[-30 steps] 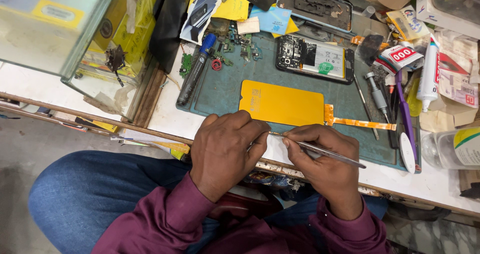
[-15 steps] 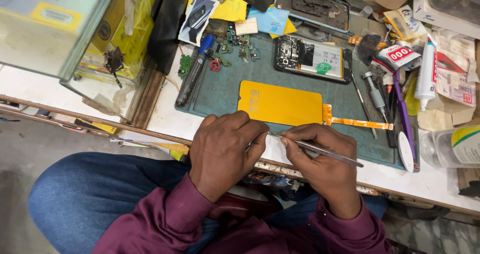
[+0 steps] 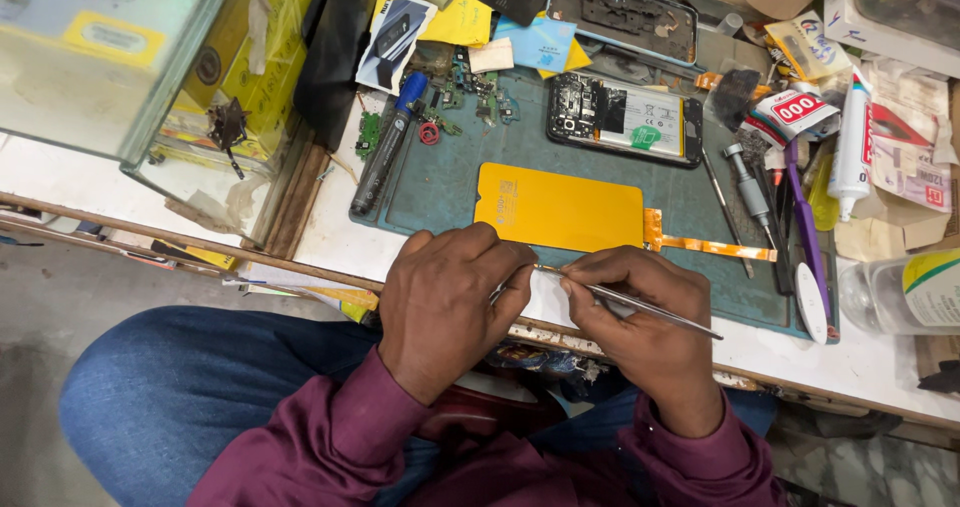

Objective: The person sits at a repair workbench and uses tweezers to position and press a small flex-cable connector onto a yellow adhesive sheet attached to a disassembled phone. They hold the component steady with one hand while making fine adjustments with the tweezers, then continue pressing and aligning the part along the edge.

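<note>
1. Head view: the right hand (image 3: 650,317) has its fingers closed around metal tweezers (image 3: 625,300), tips pointing left toward the left hand (image 3: 445,302).
2. The left hand's fingers are curled shut, pinching something at the tweezer tips (too small to identify), at the near edge of the bench (image 3: 330,242).
3. Just beyond both hands a yellow display panel (image 3: 558,207) lies flat on the green mat (image 3: 440,182), its orange ribbon cable (image 3: 710,247) trailing right.
4. An opened phone (image 3: 622,117) lies further back; a blue-capped pen (image 3: 388,145) rests at the mat's left edge.
</note>
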The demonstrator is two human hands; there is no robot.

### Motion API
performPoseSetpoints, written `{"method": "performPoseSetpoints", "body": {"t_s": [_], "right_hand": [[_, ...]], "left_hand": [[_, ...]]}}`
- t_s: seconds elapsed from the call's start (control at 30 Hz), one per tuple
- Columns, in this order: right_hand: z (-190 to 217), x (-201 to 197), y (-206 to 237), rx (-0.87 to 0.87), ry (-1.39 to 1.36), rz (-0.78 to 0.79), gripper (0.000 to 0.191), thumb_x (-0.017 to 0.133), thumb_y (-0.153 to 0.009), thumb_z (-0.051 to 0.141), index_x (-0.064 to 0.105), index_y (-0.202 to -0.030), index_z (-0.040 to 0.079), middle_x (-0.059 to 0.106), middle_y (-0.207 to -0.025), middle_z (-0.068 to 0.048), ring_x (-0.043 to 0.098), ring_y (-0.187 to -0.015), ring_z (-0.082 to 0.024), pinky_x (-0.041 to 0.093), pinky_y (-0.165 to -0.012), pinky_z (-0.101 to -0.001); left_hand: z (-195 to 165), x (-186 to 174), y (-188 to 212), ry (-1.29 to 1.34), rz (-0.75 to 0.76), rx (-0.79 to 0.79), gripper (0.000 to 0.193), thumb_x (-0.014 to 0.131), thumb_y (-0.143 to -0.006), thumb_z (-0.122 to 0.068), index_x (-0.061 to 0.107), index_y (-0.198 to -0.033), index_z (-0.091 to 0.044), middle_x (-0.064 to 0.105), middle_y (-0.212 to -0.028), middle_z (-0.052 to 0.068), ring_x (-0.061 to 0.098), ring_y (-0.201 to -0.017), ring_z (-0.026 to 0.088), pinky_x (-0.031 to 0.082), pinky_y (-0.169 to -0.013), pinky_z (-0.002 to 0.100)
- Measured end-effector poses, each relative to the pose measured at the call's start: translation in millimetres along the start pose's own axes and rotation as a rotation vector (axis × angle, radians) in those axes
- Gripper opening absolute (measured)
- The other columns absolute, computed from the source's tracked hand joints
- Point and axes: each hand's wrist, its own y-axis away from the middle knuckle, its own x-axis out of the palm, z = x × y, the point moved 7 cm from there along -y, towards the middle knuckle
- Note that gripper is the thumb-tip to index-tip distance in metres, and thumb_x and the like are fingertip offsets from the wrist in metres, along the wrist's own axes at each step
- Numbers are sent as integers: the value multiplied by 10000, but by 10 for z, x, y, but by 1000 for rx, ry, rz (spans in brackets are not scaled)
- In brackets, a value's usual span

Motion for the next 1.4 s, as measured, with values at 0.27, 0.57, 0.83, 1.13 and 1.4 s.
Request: {"method": "performPoseSetpoints", "body": {"t_s": [0.27,0.57,0.83,1.13,1.4], "right_hand": [[-9,-8,0,35,4,-13,141,802,-812,-4,721,-927,-16,784,-901,-90,770,-796,-143,612,-714,-258],[-26,-2,21,36,-7,-35,129,792,-830,-5,711,-930,-12,783,-911,-88,768,-816,-140,614,-734,-259],[45,13,26,-17,29,-41,144,787,-827,-25,714,-950,-8,778,-945,-100,778,-865,-157,618,-772,-267],[114,7,33,-74,96,-54,150,807,-823,-14,714,-939,-13,764,-961,-109,766,-873,-176,601,-779,-276],[107,8,66,-115,130,-66,147,816,-850,3,715,-955,-16,755,-965,-107,753,-896,-183,576,-800,-281]], "left_hand": [[-27,-20,-21,-3,-7,5,108,774,-828,-173,738,-924,-143,625,-802,28,662,-780,231,424,-692,399],[-18,-18,15,-7,-25,10,109,777,-838,-179,743,-935,-144,627,-809,23,665,-785,224,425,-695,391],[-3,-18,26,9,-21,11,108,780,-852,-191,745,-942,-143,621,-804,20,665,-783,223,426,-693,391],[10,-36,38,38,-25,-2,86,768,-871,-193,742,-941,-150,603,-813,26,661,-789,238,435,-716,401],[22,-8,46,43,-7,-5,96,754,-887,-215,740,-951,-145,609,-825,18,652,-777,229,429,-721,395]]}}
